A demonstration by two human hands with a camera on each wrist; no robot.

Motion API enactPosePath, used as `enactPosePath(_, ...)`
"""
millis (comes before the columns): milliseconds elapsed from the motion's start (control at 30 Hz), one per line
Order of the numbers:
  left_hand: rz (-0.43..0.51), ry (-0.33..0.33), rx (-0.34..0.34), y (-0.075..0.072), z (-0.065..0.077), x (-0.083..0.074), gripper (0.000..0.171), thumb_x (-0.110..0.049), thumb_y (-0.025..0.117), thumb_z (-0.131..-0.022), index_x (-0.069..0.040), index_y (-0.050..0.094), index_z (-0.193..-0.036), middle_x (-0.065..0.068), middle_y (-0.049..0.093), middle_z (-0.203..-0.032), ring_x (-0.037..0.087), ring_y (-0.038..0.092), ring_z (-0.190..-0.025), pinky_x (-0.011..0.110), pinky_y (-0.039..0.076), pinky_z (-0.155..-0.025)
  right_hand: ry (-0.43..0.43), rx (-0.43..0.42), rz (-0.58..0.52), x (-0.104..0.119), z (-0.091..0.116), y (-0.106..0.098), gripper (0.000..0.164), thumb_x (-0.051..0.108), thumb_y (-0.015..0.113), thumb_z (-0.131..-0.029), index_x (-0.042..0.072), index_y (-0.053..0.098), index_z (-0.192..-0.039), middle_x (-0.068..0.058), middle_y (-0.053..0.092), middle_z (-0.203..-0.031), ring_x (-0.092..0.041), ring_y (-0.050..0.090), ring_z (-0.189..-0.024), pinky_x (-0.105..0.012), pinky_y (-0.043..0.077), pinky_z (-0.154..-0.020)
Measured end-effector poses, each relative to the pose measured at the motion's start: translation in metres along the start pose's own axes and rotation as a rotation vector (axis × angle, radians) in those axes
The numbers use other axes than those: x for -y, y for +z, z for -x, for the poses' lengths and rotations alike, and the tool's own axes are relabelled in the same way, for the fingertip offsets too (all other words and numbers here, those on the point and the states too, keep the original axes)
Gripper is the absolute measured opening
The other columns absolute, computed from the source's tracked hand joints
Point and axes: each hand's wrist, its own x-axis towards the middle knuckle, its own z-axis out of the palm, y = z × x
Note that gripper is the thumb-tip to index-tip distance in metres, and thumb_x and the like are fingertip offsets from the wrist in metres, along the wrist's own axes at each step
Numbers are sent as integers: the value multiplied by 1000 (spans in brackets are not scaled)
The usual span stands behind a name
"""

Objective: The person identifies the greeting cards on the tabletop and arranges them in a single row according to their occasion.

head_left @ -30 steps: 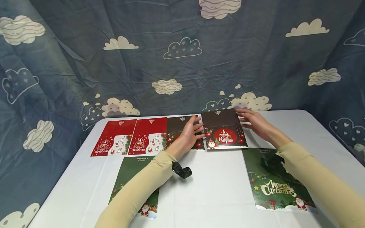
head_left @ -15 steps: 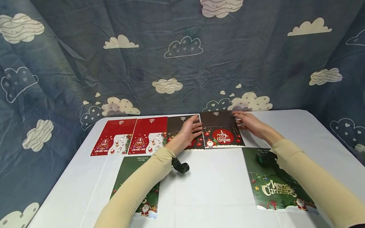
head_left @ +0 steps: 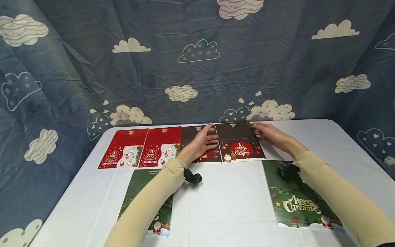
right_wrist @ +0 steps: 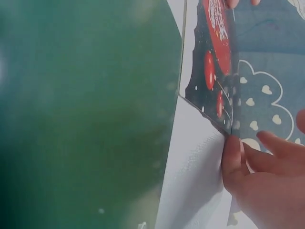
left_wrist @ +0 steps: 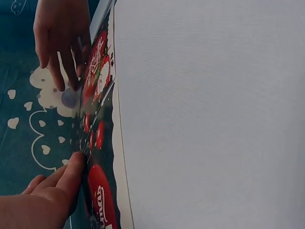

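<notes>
Two dark Christmas cards lie side by side at the back of the table. My left hand [head_left: 202,142] lies over the left dark card [head_left: 189,134], hiding part of its red circle, with its fingertips near the seam between the two. My right hand [head_left: 273,134] is at the outer edge of the right dark card [head_left: 237,132]. In the right wrist view, the thumb of my right hand [right_wrist: 267,179] touches that card's edge [right_wrist: 205,102], the other fingers held apart from it. Neither hand is curled round a card.
Two red Christmas cards, the outer one [head_left: 128,140] and the inner one [head_left: 163,137], continue the row leftward. A green card [head_left: 145,185] lies under my left forearm, another green card [head_left: 277,192] under my right. A cloud-patterned cloth [head_left: 148,75] hangs behind the white table [head_left: 222,206].
The right dark card has come leftward and down, now lying flat against its neighbour. My right hand moved left with it; my left hand shifted slightly left.
</notes>
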Motion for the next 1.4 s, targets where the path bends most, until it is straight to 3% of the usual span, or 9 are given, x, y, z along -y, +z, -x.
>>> enactPosePath(233,-53,51,4,4,2,7,68,-46,41,-103,-1,27,-153,29,36,-149,38,40,-135,44,40,-107,-3,19,20,-3,3,3,60,27,28,-109,-11,10,-152,-31,18,-156,-42,17,-145,-51,20,-116)
enactPosePath(467,-159,116,-28,16,9,12,57,-34,46,-104,1,36,-147,23,31,-152,39,35,-136,46,41,-104,-6,8,-61,-4,9,5,59,25,26,-110,-13,9,-151,-32,15,-156,-40,14,-146,-50,18,-116)
enactPosePath(700,-245,177,-10,22,17,12,44,-20,45,-104,4,44,-141,17,38,-148,39,39,-132,47,45,-100,-10,-70,-35,1,32,5,60,29,27,-109,-8,10,-153,-28,6,-159,-43,12,-145,-54,21,-115)
enactPosePath(933,-276,200,10,27,32,6,40,-19,45,-104,1,48,-139,18,43,-144,39,43,-129,50,45,-99,-73,-48,-41,3,62,-5,61,32,27,-110,-7,12,-154,-28,13,-159,-46,23,-141,-55,30,-111)
enactPosePath(1133,-280,191,52,31,43,10,36,-19,45,-104,-3,52,-135,23,47,-141,40,47,-126,51,47,-97,-75,-24,-65,-4,87,-9,62,37,29,-109,-2,14,-156,-26,22,-157,-29,42,-132,-30,49,-95)
enactPosePath(1333,-262,149,75,41,57,17,34,-17,47,-103,-2,54,-133,24,53,-134,40,53,-119,48,49,-93,-92,-28,-18,-14,112,-12,67,44,31,-107,-2,18,-155,-26,27,-155,-4,53,-116,-26,50,-90)
enactPosePath(1400,-252,123,83,45,63,20,34,-16,48,-103,0,54,-132,24,55,-132,40,55,-117,47,50,-92,-93,-21,-16,-17,121,-15,68,45,31,-107,-2,19,-154,-16,38,-152,-2,54,-115,-25,50,-90)
